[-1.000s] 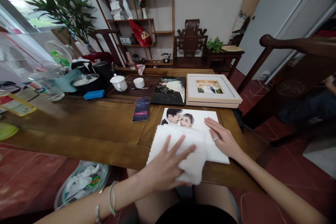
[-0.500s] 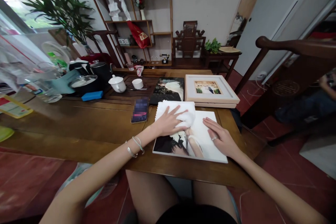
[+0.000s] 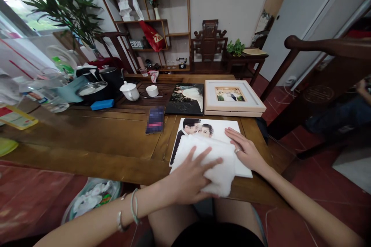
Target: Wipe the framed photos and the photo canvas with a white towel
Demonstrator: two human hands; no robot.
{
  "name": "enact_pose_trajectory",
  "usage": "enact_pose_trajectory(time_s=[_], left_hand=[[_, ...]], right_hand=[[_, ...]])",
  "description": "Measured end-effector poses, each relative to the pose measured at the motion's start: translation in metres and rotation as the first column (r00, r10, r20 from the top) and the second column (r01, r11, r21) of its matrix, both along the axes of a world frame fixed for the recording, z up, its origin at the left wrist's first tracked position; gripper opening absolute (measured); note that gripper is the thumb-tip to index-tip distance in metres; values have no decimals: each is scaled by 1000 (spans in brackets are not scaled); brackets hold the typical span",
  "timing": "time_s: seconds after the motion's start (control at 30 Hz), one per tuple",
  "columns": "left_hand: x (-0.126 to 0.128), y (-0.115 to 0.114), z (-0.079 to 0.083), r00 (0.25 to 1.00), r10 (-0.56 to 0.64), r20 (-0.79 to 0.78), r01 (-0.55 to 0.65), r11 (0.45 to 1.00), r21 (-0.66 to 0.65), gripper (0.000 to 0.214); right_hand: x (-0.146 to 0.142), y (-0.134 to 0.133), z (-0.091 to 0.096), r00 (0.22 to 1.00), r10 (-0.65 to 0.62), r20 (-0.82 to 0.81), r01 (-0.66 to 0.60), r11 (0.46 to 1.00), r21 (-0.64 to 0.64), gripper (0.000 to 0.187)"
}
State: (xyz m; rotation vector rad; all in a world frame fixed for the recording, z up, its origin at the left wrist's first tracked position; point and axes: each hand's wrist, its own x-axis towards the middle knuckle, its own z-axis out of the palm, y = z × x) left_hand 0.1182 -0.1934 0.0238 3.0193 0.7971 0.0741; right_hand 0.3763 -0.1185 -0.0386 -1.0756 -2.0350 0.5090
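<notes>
A photo panel (image 3: 220, 126) showing a couple on a white ground lies flat at the table's near edge. My left hand (image 3: 193, 177), fingers spread, rests on a white cloth (image 3: 222, 180) that covers the panel's lower part and reaches past its near edge. Toward the panel's right side, my right hand (image 3: 246, 151) lies flat with fingers stretched out, a ring on one of them. The picture beneath the cloth is hidden.
Behind the panel lie a dark photo panel (image 3: 185, 104) and stacked pale frames (image 3: 252, 98). A phone (image 3: 155, 120) is to the left. Farther left are a white lidded cup (image 3: 129, 92), a blue sponge (image 3: 102, 104) and a kettle. A waste bin (image 3: 94, 197) stands below the table.
My left hand has slid the cloth from the panel's upper part toward me, over its near edge. The couple's heads are now uncovered. My right hand has stayed nearly in place.
</notes>
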Motion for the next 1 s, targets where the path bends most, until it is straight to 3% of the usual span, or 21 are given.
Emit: enact_pose_trajectory(time_s=[0.23, 0.4, 0.57, 0.83, 0.9, 1.0], left_hand=[[12, 77, 1, 974, 226, -21, -225, 974, 35, 52], [31, 98, -1, 971, 237, 0, -236, 968, 81, 55], [31, 73, 0, 973, 230, -2, -229, 971, 67, 53], [28, -19, 1, 989, 146, 21, -147, 989, 16, 54], [32, -27, 1, 988, 150, 27, -151, 989, 12, 53], [40, -17, 3, 972, 232, 24, -233, 972, 28, 50]], right_hand=[[1, 1, -2, 1000, -7, 15, 7, 1000, 6, 40], [2, 1, -2, 1000, -14, 27, 13, 1000, 24, 40], [0, 0, 0, 999, -16, 38, 15, 1000, 26, 40], [2, 1, -2, 1000, 15, 10, -16, 999, 39, 44], [2, 1, -2, 1000, 28, 8, -28, 999, 44, 45], [1, 1, -1, 1000, 16, 3, -16, 999, 37, 43]])
